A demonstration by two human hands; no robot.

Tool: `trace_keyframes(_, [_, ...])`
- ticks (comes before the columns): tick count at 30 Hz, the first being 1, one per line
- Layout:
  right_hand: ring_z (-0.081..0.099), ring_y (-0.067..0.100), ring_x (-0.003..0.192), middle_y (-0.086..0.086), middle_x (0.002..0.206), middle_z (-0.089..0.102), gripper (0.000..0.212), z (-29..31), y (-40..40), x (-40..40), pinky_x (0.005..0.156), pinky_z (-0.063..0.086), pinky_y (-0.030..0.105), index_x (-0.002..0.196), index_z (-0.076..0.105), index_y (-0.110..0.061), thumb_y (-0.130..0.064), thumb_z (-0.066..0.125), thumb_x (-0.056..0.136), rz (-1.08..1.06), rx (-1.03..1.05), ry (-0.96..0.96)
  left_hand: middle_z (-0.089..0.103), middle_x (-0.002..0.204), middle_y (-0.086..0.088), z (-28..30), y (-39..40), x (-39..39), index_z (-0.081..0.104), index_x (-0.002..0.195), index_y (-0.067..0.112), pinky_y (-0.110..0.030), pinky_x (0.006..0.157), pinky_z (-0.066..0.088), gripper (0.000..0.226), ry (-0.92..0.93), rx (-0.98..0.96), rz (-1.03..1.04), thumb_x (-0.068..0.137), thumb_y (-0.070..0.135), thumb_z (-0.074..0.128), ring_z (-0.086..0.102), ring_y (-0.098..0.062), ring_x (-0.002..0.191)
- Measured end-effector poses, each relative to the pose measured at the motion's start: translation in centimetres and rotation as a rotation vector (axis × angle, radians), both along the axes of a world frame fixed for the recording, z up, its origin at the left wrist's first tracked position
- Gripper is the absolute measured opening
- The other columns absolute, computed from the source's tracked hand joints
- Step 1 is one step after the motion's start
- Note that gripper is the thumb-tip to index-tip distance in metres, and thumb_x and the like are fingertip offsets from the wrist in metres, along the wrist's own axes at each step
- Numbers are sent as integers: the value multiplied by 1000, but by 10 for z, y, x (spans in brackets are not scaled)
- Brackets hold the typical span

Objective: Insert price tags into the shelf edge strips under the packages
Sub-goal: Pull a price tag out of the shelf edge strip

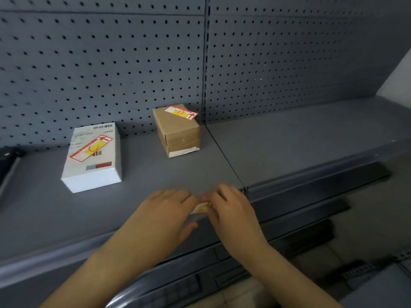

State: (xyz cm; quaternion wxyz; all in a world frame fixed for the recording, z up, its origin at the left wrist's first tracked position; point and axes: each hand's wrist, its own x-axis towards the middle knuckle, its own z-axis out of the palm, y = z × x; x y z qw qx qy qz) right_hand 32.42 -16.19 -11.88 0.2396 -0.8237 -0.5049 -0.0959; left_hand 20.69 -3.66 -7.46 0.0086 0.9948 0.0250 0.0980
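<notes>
I count two boxes: white box [92, 157], brown box [178, 130]; print unreadable. Left hand [164, 212] and right hand [231, 207] both pinch one tag [201, 207].

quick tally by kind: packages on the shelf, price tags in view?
Packages: 2, the white package and the brown package.
Price tags: 3, the tag on the white package, the tag on the brown package, and the tag at the shelf edge, held between the left hand and right hand.
Total: 5.
</notes>
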Motion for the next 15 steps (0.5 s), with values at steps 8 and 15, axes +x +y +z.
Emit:
trace_keyframes(8, [47,16,78,-3,86,54,21,21,-1,28,67,39,30,84,53,-17,0,65,79,227,-37,130,69,90,4,9,-16,4,58,104,26,-28,66,54,30,-6,7,226,75,34,60,67,-18,75])
trace_keyframes(15, [52,17,67,-3,76,59,8,51,5,30,58,40,31,88,52,-19,-14,54,93,402,24,95,72,91,-3,23,-17,-31,67,105,17,-35,66,56,47,29,120,587,61,25,84,69,-28,76])
